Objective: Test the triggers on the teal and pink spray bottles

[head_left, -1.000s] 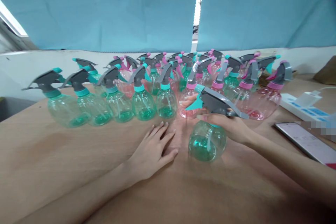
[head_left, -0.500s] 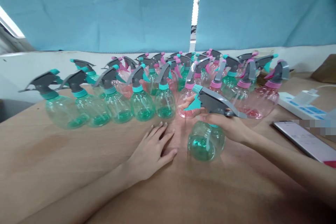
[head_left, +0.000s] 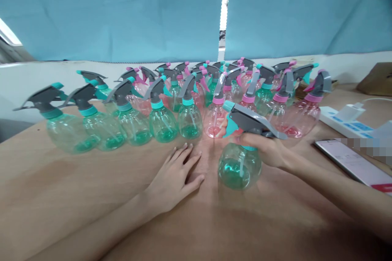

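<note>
My right hand (head_left: 266,147) is wrapped round the neck of a clear green spray bottle (head_left: 240,167) with a grey head and a turquoise nozzle and trigger. Its fingers curl over the trigger (head_left: 232,125), and the nozzle points to the left. Whether the bottle's base touches the table is hard to tell. My left hand (head_left: 174,179) lies flat on the wooden table (head_left: 55,195), fingers spread and holding nothing. Just beyond its fingertips stands a green spray bottle (head_left: 190,122), and a pink spray bottle (head_left: 213,120) stands behind the held one.
Several more green spray bottles (head_left: 134,126) and pink spray bottles (head_left: 306,116) stand in rows across the back. At the right lie a phone (head_left: 352,163) and a white power strip (head_left: 346,122) with a plug in it. A blue cloth (head_left: 137,12) hangs behind.
The fingers of my right hand have curled in around the trigger, which sits closer to the neck. My left hand stays flat. The whole view has shifted slightly.
</note>
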`<action>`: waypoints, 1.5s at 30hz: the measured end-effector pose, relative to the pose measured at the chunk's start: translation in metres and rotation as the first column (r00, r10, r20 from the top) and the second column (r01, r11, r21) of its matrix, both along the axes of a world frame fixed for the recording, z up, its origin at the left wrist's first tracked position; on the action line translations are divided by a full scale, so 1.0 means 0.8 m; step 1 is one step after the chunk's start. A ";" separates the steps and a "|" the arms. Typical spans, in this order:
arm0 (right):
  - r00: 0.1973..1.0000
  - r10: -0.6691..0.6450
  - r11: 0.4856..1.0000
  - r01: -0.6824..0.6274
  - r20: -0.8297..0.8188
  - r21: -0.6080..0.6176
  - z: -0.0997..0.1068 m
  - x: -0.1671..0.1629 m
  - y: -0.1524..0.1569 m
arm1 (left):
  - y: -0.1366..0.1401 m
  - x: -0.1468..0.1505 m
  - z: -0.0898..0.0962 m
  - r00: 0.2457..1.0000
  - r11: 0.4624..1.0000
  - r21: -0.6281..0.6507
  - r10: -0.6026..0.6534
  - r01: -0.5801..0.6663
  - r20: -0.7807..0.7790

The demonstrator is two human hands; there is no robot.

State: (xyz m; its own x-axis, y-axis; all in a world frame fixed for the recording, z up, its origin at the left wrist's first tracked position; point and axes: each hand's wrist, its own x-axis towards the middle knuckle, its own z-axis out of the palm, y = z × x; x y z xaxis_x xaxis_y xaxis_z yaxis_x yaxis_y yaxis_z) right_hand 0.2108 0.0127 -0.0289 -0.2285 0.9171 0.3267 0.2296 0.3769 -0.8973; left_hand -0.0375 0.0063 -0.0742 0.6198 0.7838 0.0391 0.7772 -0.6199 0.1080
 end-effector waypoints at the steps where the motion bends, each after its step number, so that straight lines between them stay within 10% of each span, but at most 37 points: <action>1: 1.000 0.015 1.000 -0.015 0.007 -0.028 0.000 0.000 0.000 | 0.000 0.000 0.000 1.000 1.000 0.006 -0.002 0.002 -0.003; 45: 0.999 0.006 0.996 -0.011 0.052 0.093 0.013 -0.018 0.003 | 0.002 -0.003 -0.004 1.000 0.999 0.041 -0.011 0.011 0.003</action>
